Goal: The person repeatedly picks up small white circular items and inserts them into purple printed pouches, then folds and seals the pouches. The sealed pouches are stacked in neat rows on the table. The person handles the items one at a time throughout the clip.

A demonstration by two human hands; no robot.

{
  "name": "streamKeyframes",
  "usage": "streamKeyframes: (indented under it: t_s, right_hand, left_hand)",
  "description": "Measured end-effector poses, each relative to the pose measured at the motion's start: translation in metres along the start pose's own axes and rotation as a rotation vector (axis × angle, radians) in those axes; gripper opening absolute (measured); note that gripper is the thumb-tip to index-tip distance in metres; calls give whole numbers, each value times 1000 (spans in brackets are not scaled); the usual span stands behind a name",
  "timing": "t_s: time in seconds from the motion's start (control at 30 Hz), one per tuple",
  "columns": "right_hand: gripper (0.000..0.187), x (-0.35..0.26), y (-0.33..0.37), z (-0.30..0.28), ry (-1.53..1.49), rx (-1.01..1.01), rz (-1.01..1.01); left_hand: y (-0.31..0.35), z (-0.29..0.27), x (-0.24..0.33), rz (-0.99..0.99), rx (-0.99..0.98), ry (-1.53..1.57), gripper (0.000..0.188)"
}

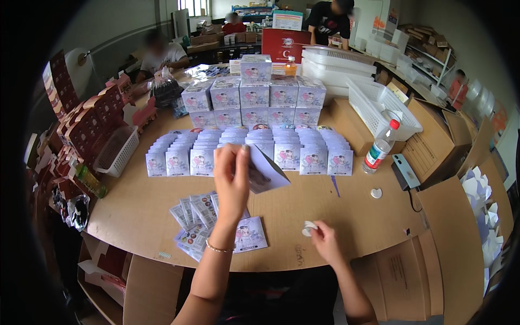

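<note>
My left hand (233,169), raised over the middle of the table, pinches a lavender paper packet (269,174) by its edge. The packet is tilted and its side gapes a little. Lower and to the right, my right hand (326,241) is closed on a small white round disc (309,228); whether there is more than one I cannot tell. Beneath my left forearm lie several loose printed packets (189,238), and a lavender packet (251,234) lies face up beside my wrist. Beyond my hands stand rows of matching lavender packets (314,160), packed closely together.
Lavender boxes (254,95) are stacked behind the rows. At right are a water bottle (381,147), a grey device (405,172), another white disc (376,193), a white basket (414,122) and cartons (433,146). Red boxes (89,122) stand left. People (327,24) are farther back.
</note>
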State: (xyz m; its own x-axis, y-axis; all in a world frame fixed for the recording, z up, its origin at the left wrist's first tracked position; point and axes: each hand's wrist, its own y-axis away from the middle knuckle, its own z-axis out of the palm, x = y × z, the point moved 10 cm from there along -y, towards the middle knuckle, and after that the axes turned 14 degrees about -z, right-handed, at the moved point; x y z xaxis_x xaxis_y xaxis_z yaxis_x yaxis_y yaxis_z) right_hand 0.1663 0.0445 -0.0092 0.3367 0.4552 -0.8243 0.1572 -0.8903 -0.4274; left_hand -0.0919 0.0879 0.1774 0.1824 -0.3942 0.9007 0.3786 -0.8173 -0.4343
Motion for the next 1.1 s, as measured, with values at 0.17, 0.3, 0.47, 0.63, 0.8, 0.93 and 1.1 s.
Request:
streamKeyframes:
  t_s: [0.17,0.3,0.47,0.63,0.8,0.93,1.1]
  right_hand:
    - [30,-21,-3,-53,718,95,-115]
    - [39,-50,-24,-7,49,2,-121]
    - [18,-36,-19,34,-51,108,-90]
    - [48,-67,-19,42,-242,-194,-117]
    - [49,-96,-45,-22,-88,-136,-153]
    - [19,-155,-71,-15,270,-209,-390]
    - [16,-168,-82,23,690,-419,-489]
  left_hand:
    - [6,9,-60,-470,-198,281,27]
    - [54,43,-122,-643,-205,439,21]
    - [90,79,-106,-270,-402,209,69]
    - [101,73,-102,-235,-418,173,116]
    - [101,58,-80,-60,-357,-67,96]
    - [105,56,-66,77,-334,-160,94]
    - [108,51,-62,170,-297,-267,96]
